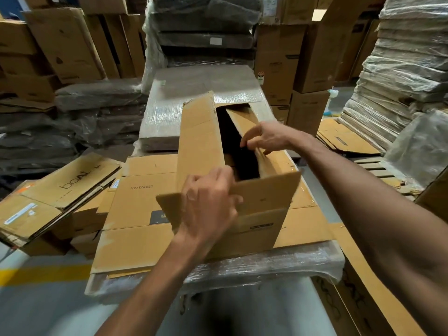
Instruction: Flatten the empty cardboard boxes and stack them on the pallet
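At nine o'clock lies a slanting pile of flattened brown cardboard boxes (55,197); at centre, a long open brown cardboard box (201,141) stands on a flat brown cardboard sheet (135,212) printed CEILING FAN. The left hand (208,204) curls round the box's near end flap (266,192) at six o'clock, and the right hand (264,137) pinches the edge of its right-side flap (238,121) at two o'clock.

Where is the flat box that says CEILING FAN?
In the head view the flat box lies in the middle, on the plastic-wrapped stack, right under the open box that the left hand and right hand hold.
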`<control>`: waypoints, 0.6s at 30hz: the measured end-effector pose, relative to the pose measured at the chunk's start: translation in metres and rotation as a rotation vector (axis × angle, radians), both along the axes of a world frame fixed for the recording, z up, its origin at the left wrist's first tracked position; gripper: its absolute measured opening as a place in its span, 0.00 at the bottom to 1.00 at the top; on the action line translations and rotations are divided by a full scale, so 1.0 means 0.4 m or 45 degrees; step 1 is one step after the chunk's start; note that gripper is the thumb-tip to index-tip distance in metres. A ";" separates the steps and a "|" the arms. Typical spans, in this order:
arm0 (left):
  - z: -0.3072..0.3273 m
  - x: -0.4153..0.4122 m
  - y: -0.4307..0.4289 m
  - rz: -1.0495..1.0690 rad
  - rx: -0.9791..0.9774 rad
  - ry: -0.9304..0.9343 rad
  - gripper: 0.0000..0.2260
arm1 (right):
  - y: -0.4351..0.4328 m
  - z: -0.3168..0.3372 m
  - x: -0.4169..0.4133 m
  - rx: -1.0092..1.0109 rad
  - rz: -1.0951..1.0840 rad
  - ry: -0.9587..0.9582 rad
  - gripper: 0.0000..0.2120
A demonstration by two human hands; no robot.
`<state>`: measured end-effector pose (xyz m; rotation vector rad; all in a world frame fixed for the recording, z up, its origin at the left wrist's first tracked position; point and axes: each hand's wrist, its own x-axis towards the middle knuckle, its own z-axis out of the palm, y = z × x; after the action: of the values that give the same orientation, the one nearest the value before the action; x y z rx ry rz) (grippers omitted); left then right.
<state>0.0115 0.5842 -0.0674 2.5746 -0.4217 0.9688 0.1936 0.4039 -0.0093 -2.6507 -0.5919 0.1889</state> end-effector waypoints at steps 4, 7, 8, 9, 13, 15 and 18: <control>0.004 -0.075 -0.066 0.022 0.316 0.259 0.09 | 0.092 -0.061 -0.039 -0.460 0.127 -0.131 0.19; 0.024 -0.074 -0.040 -0.023 0.376 0.842 0.10 | 0.118 -0.122 -0.046 -0.667 0.217 0.003 0.25; 0.028 -0.071 -0.028 -0.113 0.336 1.025 0.15 | 0.117 -0.143 -0.041 -0.743 0.237 0.050 0.28; 0.026 -0.068 -0.017 -0.215 0.342 1.179 0.22 | 0.114 -0.158 -0.040 -0.799 0.247 0.094 0.30; -0.050 -0.052 0.016 -0.477 0.615 1.367 0.50 | 0.082 -0.187 -0.048 -0.670 0.216 0.158 0.38; -0.118 -0.032 0.031 -0.550 0.613 1.287 0.57 | 0.063 -0.205 -0.079 -0.530 0.152 0.127 0.39; -0.204 -0.009 0.044 -0.525 0.514 1.053 0.53 | 0.049 -0.266 -0.149 -0.366 0.073 -0.002 0.34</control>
<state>0.0077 0.6017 -0.1490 2.7607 -0.9012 -0.3670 0.1340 0.4234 -0.1157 -2.9111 -0.6877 0.3098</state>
